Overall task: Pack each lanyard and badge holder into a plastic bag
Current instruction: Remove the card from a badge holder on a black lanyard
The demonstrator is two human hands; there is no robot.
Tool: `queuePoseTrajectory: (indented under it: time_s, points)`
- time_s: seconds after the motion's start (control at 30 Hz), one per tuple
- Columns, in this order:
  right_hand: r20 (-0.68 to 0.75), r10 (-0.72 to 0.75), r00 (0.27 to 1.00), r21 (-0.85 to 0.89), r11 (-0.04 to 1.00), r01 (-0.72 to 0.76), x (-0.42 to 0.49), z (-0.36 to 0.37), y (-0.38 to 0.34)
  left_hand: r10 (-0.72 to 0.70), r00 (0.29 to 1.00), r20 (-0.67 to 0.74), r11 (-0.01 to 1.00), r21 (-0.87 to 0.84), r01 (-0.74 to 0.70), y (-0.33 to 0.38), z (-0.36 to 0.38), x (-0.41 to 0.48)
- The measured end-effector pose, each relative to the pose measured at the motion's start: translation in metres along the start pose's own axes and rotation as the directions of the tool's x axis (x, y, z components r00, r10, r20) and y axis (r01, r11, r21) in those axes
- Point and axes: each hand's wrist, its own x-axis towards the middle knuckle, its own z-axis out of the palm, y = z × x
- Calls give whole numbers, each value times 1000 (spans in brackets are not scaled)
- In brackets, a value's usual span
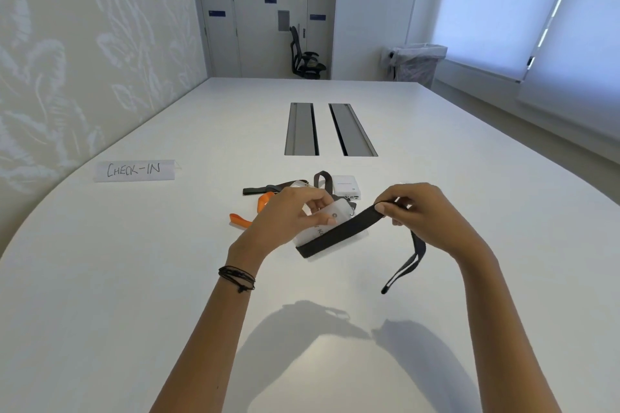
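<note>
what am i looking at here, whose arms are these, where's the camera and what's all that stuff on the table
There is no machine here. These are a person's two bare arms, and the single picture comes from a wide-angle camera worn on their head, looking forward and down at the hands.

The left hand holds a clear badge holder. The right hand pinches the black lanyard attached to it; the strap's free loop hangs below that hand.

On the white table behind the hands lie an orange lanyard, another dark lanyard and a white badge holder. To the left sits a paper sign reading CHECK-IN.
</note>
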Motion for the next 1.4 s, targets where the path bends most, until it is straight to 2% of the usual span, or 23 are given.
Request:
queuePoseTrajectory:
  time_s: [0.13,0.3,0.63,0.77,0.9,1.0,1.13,1.33,1.4]
  points:
    - [74,-21,997,350,937,-6,-2,-3,0,13,996,89,974,-225,7,9,-5,-4]
    - [117,-41,992,536,844,-28,0,2,2,32,996,86,928,-372,3,18,3,-4]
    - [248,9,969,604,780,-162,6,27,-1,43,996,-77,819,-568,-79,25,11,0]
    - [293,53,955,603,764,-228,7,39,-3,-37,977,-209,777,-621,-103,28,13,2]
    - [412,-5,911,592,761,-264,8,49,-3,-128,928,-349,767,-629,-131,27,18,3]
    - [447,-7,895,580,764,-283,8,54,-3,-195,886,-421,740,-656,-148,24,19,5]
    - [489,-25,872,614,719,-324,9,57,-2,-262,873,-411,669,-729,-143,21,18,7]
    - [558,-62,828,630,682,-373,11,61,-3,-215,949,-231,427,-896,-122,11,18,9]
    - [565,-49,823,612,694,-379,11,61,-5,-224,950,-216,387,-915,-116,10,19,9]
